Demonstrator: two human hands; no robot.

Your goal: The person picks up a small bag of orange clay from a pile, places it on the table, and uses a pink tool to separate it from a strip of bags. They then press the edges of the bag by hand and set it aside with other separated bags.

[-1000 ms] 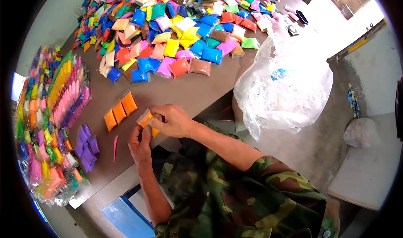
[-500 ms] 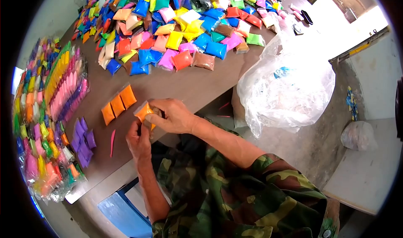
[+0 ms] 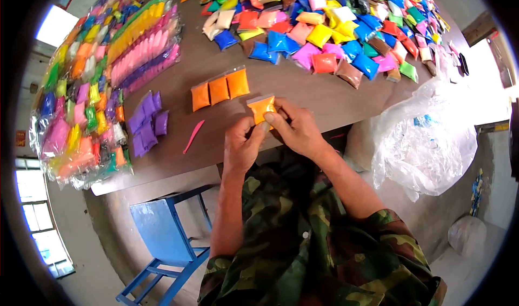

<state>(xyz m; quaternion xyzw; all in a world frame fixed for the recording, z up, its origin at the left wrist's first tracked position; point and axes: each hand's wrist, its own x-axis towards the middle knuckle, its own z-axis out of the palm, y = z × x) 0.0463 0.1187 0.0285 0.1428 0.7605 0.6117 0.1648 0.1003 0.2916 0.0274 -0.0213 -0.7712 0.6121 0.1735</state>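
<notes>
Between my two hands, above the table's near edge, is a small clear packet of orange clay-like material (image 3: 260, 107). My left hand (image 3: 243, 143) pinches its lower left part, thumb on the front. My right hand (image 3: 296, 126) grips its right side, with the thumb close to the left thumb. Just left of it, a row of three orange packets (image 3: 219, 90) lies flat on the table. A pink plastic tool (image 3: 193, 137), thin and slightly curved, rests nearer the edge. Purple packets (image 3: 145, 124) lie together further left.
A large heap of packets in many colours (image 3: 324, 33) covers the table's far side. Bundled packets in clear wrapping (image 3: 86, 106) fill the left end. A big clear plastic bag (image 3: 421, 144) bulges at the right edge. A blue chair (image 3: 162, 230) stands below the table.
The camera view has swung left, so everything appears shifted right. Both hands still hold the orange packet, now more upright and facing me. The packets on the table seem to lie as before.
</notes>
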